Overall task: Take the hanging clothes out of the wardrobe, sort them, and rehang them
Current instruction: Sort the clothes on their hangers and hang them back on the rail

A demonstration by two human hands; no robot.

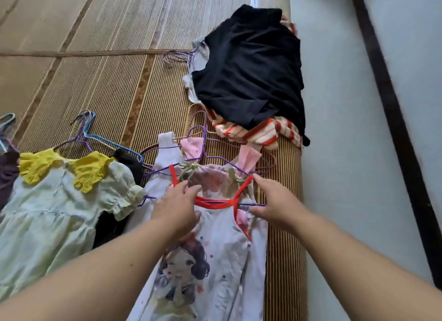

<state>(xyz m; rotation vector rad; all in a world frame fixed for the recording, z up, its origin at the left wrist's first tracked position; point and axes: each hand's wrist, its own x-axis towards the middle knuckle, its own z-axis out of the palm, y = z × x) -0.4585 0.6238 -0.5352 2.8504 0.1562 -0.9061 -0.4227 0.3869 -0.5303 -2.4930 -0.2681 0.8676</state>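
Dress: light, limp, I judge | my left hand pinches its red neckline | my right hand pinches the strap by the hanger | best hold: both shoulders.

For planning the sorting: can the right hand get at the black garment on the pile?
Probably, after letting go: the right hand pinches the red-trimmed dress, but the black garment lies uncovered ahead.
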